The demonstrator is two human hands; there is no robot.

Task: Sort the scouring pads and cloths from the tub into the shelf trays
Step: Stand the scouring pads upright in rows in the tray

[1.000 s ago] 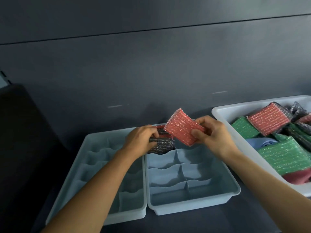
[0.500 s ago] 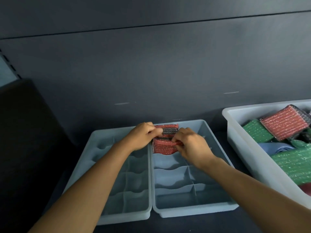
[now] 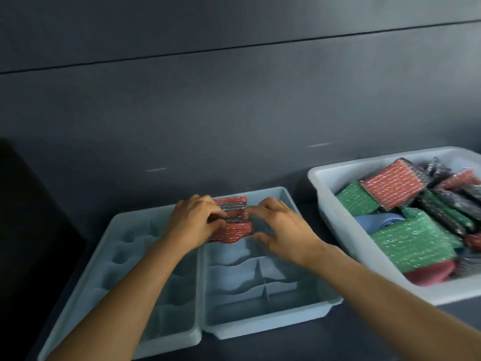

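Both bare forearms are stretching forward from the bottom edge, angling in toward each other. The left hand [image 3: 194, 222] is lying knuckles up, its fingers curling onto the left side of a stack of scouring pads [image 3: 234, 229]. The right hand [image 3: 283, 230] is hovering palm down just beside the stack, fingers loosely extending, index tip meeting its right edge, thumb splaying outward.

A dark slate-grey wall [image 3: 234, 113] fills most of what I see, matte and plain. A thin black seam [image 3: 234, 46] runs across it high up, rising slightly toward the right. Two short pale scuffs [image 3: 318, 145] mark it lower down, well apart. Soft light brightens the upper right. At the left a black panel [image 3: 31, 230] stands in shadow. The shelf [image 3: 286, 347] below is dark too.
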